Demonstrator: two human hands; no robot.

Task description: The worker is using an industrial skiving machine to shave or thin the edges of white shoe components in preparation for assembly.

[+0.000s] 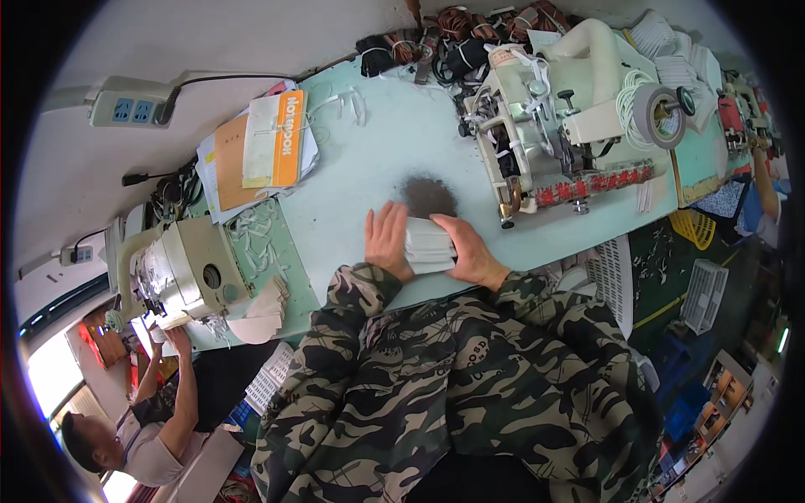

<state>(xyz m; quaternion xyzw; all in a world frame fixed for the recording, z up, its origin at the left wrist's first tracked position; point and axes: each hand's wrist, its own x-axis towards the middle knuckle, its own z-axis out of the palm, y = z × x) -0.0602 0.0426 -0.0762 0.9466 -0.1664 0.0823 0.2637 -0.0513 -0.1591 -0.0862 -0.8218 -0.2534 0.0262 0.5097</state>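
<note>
A stack of flat white pieces (429, 243), cloth or card by the look, sits upright at the near edge of the pale table (352, 201). My left hand (388, 243) presses its left side, fingers together and pointing away from me. On the other side, my right hand (475, 254) clasps the stack with its thumb along the top. Between them the two hands squeeze the pieces together. The underside of the stack and some fingertips are hidden. Just beyond lies a dark worn patch (428, 195) on the tabletop.
To the right stands a cream sewing-type machine (579, 117) with a tape roll (658, 117). Another machine (189, 272) is at left, where a co-worker (159, 419) handles something white. Notebooks (272, 138), bundled dark straps (461, 59) and white scraps (256, 243) lie around.
</note>
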